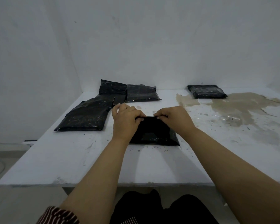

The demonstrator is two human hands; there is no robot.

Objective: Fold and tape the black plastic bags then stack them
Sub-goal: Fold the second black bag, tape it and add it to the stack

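A black plastic bag (pixel 153 131) lies on the white table (pixel 71 159) in front of me. My left hand (pixel 125 117) grips the left part of its far edge with curled fingers. My right hand (pixel 171 117) pinches the same edge on the right. A thin shiny strip (pixel 149 116) shows between the two hands; I cannot tell whether it is tape. Three other black bags lie flat at the left: a large one (pixel 87 115), one against the wall (pixel 111 88) and one beside it (pixel 141 92). A folded black bag (pixel 207 91) rests at the far right.
A wide brownish stain (pixel 236 107) covers the right part of the table. A white wall (pixel 136 46) rises behind the table. The table's front edge (pixel 103 183) runs just above my lap.
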